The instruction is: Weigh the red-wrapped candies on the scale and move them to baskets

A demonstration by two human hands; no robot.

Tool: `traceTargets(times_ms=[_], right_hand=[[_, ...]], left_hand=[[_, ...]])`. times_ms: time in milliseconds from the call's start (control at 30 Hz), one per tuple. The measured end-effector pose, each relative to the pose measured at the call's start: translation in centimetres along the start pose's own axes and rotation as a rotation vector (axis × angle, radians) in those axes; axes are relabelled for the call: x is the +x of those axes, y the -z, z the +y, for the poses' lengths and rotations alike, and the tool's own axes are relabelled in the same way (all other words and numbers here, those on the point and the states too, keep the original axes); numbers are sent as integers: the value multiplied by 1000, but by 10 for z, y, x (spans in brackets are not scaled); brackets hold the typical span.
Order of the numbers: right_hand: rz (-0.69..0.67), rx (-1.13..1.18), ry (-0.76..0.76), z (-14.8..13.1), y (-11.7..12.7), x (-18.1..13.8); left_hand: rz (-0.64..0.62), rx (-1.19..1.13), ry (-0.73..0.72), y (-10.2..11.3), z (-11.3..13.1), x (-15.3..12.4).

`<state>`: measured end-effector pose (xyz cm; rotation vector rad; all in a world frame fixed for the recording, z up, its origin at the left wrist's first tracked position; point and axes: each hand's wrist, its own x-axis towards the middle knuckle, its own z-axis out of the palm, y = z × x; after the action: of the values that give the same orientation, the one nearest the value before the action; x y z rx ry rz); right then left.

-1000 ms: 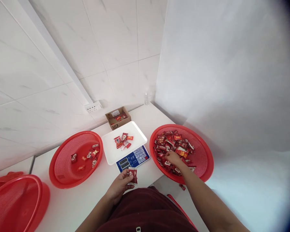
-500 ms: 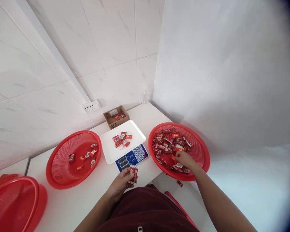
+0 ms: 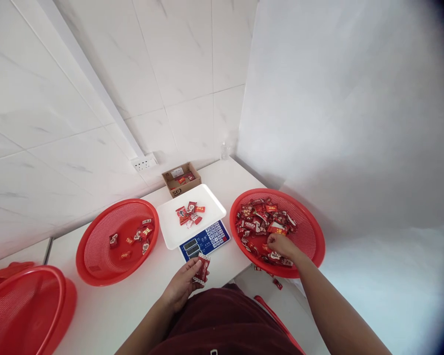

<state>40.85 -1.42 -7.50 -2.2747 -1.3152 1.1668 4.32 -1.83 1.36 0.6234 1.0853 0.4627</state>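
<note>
My left hand is closed around small red snack packets with white-dotted ends, in front of the scale. In the right red basket, my right hand has its fingers pinched together down among the wrapped candies. Red wrappers lie right at its fingertips; what they grip, if anything, is hidden. Between the hands stands a digital scale with a blue key panel. Its white tray carries several red wrapped candies.
Several candies lie in the left red basket. Another red basket stands at the lower left. Behind the scale is a cardboard box with red packets. A clear bottle stands by the wall. Some packets lie below the table edge.
The view has shifted slightly, so the table things sit a little further right. My right hand stays pinched in the basket, and my left hand still holds the packets, tilted a little differently.
</note>
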Motion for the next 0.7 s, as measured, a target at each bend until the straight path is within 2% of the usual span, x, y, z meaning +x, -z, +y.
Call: traceTargets(times_ms=[133,333,600,700], right_hand=[[-10,77,28,-3,1,-2],[-30,154,63,-7,5,-4],[-21,270,20,-2,-4,-2],[2,373,-16,-10,1,-10]], left_hand=[[-14,-50,-14,2,-3,-1],[55,-158,-31,5,-4,-2],[91,-177,-30,7,1,-3],[79,-178,-38,8,0,-4]])
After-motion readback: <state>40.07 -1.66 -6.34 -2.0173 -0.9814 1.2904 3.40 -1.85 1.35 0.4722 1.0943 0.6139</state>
